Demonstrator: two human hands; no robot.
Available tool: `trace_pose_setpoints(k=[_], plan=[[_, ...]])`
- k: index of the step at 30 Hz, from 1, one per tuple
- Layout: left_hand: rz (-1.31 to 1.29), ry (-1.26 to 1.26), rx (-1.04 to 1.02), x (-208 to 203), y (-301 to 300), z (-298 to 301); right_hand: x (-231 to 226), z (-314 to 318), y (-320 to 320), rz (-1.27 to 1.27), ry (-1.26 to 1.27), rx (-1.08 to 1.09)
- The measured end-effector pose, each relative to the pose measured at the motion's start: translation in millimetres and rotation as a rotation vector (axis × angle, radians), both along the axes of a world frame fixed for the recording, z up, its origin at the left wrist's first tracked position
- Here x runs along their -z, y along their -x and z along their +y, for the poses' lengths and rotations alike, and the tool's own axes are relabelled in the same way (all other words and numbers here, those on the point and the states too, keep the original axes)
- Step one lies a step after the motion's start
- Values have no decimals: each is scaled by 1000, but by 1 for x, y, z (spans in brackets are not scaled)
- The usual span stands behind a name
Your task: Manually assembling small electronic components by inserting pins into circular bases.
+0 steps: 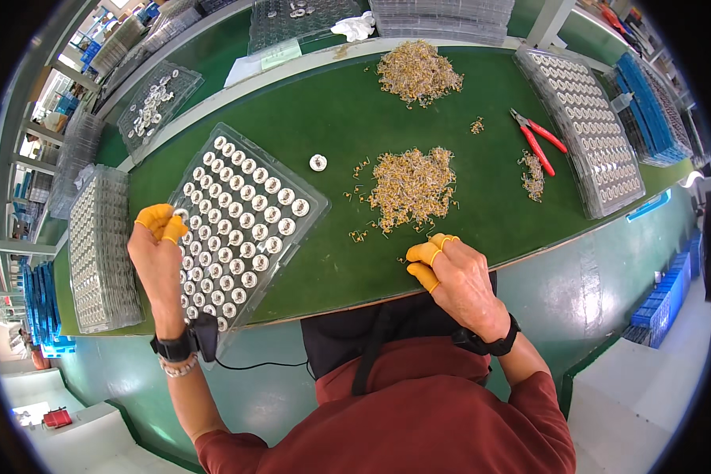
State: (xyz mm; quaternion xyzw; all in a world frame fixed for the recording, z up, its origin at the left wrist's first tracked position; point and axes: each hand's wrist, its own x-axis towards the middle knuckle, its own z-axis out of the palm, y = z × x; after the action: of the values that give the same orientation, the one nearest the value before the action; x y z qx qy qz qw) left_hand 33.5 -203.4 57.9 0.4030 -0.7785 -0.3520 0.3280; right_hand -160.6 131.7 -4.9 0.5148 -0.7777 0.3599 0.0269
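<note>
My left hand (156,251), with yellow finger cots on its fingertips, pinches a small white round part over the left edge of a clear plastic tray (306,229). The tray holds rows of the same white round parts (245,213). My right hand (456,278), also with yellow finger cots, rests on the green table with its fingertips closed near the front edge, just below a pile of small brass-coloured wire pieces (412,186). Whether it pinches a piece I cannot tell. One lone white round part (317,163) lies between the tray and the pile.
A second pile of brass pieces (419,73) lies at the back. Red-handled pliers (539,140) lie to the right, beside a long filled tray (584,126). Stacked clear trays (99,249) stand at the left. Blue crates (648,107) sit at far right.
</note>
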Motion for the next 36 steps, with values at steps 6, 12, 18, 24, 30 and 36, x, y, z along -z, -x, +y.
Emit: trace_pose_setpoints(k=[6,12,18,24,30,36], plan=[[108,-233,181,-2,11,88,8,-5,-1,159,-38,-43],[208,-512,339,17,17,148,-3,-14,1,115,-95,-46],[283,-787,494,41,38,184,-21,-14,-3,-417,-64,-52],[341,-921,522,47,44,202,-18,-6,-11,-878,189,-135],[378,-954,531,49,47,206,-9,-4,-16,-911,245,-169],[411,-981,534,50,47,207,-5,-7,-20,-816,308,-133]])
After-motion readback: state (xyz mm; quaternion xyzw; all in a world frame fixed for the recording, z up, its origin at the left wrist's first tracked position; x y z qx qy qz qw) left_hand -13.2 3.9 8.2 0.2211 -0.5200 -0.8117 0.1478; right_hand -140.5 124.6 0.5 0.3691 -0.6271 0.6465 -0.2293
